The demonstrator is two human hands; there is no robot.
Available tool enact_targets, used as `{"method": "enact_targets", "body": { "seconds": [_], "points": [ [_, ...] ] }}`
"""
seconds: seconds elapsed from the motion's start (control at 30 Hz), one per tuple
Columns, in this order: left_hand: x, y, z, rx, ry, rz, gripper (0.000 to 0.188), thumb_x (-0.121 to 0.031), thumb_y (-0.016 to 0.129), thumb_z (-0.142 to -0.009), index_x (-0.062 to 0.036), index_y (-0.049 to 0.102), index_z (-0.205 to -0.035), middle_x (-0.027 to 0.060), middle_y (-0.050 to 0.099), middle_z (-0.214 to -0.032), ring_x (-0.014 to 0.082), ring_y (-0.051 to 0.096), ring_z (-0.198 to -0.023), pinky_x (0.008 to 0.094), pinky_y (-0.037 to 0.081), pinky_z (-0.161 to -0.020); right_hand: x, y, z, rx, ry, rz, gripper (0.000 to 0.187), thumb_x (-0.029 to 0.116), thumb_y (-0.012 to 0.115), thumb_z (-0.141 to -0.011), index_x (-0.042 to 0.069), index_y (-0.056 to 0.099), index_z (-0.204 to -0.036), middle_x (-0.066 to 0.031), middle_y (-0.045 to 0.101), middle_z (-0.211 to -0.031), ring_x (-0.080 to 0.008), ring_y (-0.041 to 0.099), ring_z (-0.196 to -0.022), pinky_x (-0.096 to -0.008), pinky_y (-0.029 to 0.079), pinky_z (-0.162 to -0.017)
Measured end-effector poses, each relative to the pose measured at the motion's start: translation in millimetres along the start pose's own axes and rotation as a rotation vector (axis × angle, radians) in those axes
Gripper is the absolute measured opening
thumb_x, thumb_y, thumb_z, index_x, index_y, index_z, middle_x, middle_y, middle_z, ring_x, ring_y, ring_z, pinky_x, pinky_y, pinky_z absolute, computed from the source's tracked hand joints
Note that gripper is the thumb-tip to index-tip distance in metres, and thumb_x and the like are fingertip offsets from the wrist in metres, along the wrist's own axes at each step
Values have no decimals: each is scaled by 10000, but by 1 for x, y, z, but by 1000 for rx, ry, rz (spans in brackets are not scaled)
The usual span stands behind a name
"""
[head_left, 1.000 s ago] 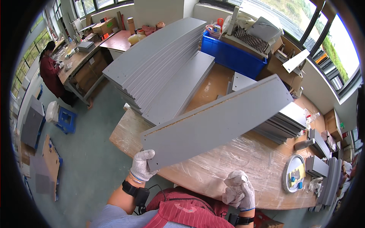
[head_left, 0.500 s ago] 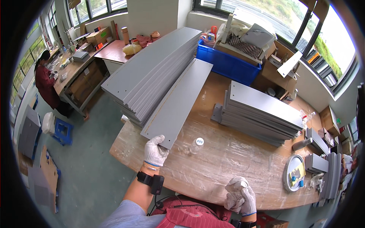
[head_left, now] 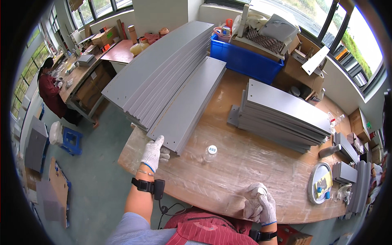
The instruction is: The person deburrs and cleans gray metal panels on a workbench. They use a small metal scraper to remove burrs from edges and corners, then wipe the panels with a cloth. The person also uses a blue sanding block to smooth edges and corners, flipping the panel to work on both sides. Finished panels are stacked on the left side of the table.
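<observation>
At the near end of a long grey panel point(head_left: 185, 106) is my left hand point(head_left: 153, 153), in a white knit glove. Its thumb lies over the panel's edge and its other fingers curl below it. This panel, with small holes near its ends, lies beside a taller stack of grey panels point(head_left: 159, 69); its long side shows a thick edge. My right hand point(head_left: 267, 208), also gloved, is closed around a crumpled whitish cloth point(head_left: 253, 200) by the table's front edge. A small clear bottle with a white cap point(head_left: 211, 153) stands between the hands.
Another stack of grey panels point(head_left: 281, 110) lies on the film-covered table point(head_left: 188, 179). A round grey tray point(head_left: 313, 192) with a yellow cloth sits at the right. Behind are a blue bin point(head_left: 245, 61) and cartons. A person point(head_left: 51, 90) works at a bench, far left.
The near end of the grey panel and my left hand have shifted slightly left and away from me. My right hand keeps the cloth in nearly the same place. The view has tilted slightly.
</observation>
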State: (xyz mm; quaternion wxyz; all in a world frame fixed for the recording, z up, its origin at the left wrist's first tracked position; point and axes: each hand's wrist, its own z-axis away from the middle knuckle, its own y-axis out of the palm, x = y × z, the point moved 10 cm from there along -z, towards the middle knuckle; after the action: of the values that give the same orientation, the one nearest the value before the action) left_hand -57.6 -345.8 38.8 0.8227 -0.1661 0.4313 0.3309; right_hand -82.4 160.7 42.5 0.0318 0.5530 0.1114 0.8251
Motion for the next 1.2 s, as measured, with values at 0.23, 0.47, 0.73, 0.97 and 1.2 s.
{"method": "enact_targets", "body": {
  "seconds": [0.23, 0.47, 0.73, 0.97, 1.2],
  "points": [
    [-9, -24, -2, -106, 18, -389, 451, -510, 546, -995, -70, 535, -896, 85, 596, -604, 193, 585, -449, 328, 472, -406, 13, -7, -27, 1, 21, 25, 438, 166, 669, -890, -33, 599, -1274, -74, 659, -1161, -161, 606, -1050, -307, 479, -938],
    [-47, 112, 114, 567, 193, -202, 232, -268, 655, -972, -52, 650, -888, 45, 636, -637, 154, 619, -526, 303, 533, -508, -12, -45, -45, -42, 67, 276, 411, 57, 651, -891, -46, 579, -1282, -71, 670, -1160, -150, 631, -1040, -285, 500, -918],
    [-130, 375, 92, 118, 896, -837, 850, -448, 733, -880, 16, 369, -1493, 267, 371, -1538, 402, 355, -1435, 431, 333, -1172, 0, -103, -24, -54, 111, 324, 383, 50, 677, -881, -34, 609, -1249, -45, 682, -1130, -131, 634, -1009, -274, 508, -889],
    [-124, 408, 38, -140, 789, -1214, 766, -563, 662, -878, -55, 513, -1431, 182, 399, -1547, 365, 287, -1471, 438, 264, -1207, -8, -216, 9, -287, 125, 137, 377, 78, 701, -882, -21, 615, -1236, -42, 689, -1105, -115, 639, -988, -263, 516, -868],
    [-81, 380, 56, 77, 669, -259, 325, -273, 772, -882, -43, 681, -1092, 96, 722, -970, 237, 691, -982, 362, 536, -895, -1, -233, -1, -260, 68, -25, 388, 40, 671, -896, -28, 591, -1269, -54, 675, -1180, -126, 634, -1042, -257, 501, -912]
  ]
}}
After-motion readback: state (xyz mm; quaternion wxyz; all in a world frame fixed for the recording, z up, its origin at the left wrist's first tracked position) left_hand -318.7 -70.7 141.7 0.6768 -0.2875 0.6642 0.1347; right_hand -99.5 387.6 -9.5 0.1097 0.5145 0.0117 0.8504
